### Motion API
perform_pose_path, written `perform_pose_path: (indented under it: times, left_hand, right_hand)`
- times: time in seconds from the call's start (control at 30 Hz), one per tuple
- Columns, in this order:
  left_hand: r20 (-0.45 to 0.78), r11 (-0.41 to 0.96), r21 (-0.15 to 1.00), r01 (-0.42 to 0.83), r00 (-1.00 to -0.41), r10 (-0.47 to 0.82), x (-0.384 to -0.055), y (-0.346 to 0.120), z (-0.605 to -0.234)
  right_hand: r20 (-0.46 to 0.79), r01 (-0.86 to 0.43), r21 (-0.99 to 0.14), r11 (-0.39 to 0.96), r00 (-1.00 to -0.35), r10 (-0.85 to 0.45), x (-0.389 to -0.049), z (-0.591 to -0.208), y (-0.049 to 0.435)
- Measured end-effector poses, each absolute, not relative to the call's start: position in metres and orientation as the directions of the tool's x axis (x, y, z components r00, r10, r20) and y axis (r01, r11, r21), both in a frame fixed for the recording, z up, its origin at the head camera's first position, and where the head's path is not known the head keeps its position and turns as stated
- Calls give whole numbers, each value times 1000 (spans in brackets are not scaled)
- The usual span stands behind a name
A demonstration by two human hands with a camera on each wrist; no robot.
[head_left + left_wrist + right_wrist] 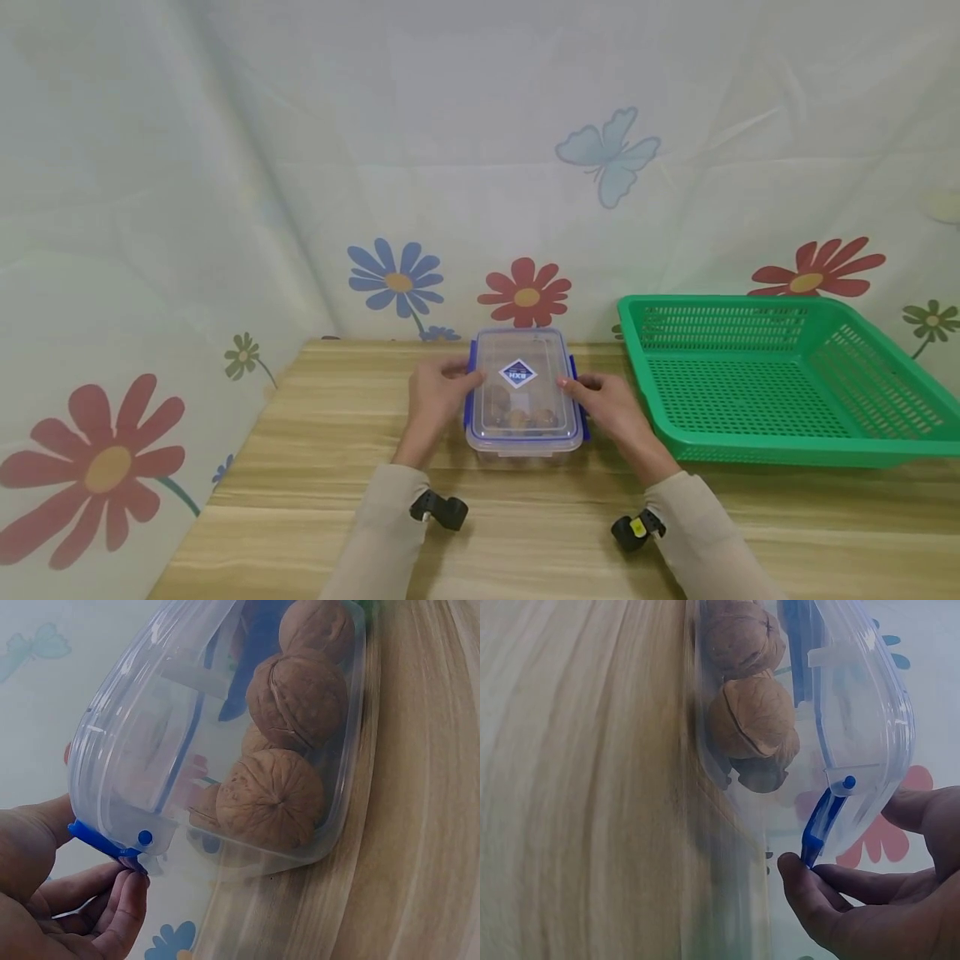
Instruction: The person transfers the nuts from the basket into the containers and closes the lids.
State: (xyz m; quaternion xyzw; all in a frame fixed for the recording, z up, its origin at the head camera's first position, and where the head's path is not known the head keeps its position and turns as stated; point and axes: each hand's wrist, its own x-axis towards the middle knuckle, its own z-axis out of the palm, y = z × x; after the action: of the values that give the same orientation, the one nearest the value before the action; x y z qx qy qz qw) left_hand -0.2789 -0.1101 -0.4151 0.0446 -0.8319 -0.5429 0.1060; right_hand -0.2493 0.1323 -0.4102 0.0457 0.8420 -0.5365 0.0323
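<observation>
A clear plastic food container (525,346) with a blue-trimmed lid and a diamond label stands on the wooden table. Several walnuts (274,799) lie inside it, toward the near end. My left hand (442,396) grips its left side, thumb on the lid's edge and curled fingers at the blue latch (109,842), which tilts outward. On the opposite side, my right hand (611,408) has its thumb on the lid and its fingertips against the right latch (821,825), which also stands out from the wall. The lid rests on the container.
A large green plastic basket (660,433) stands close to the right of my right hand. Behind the table (330,467) hangs a white cloth (450,167) printed with flowers and a butterfly. Each wrist wears a small black camera (447,511).
</observation>
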Motion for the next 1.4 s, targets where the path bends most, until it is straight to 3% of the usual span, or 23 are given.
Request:
perform_pose_path:
  times: [0.4,1.4]
  left_hand:
    - [130,413,910,44,-974,-183,-279,-110,-415]
    - [138,403,914,54,-974,-182,-278,-112,-417]
  right_hand:
    - [8,49,-859,510,-994,109,-248,-409,128]
    - [144,-69,-858,509,-984,109,-250,-412,127]
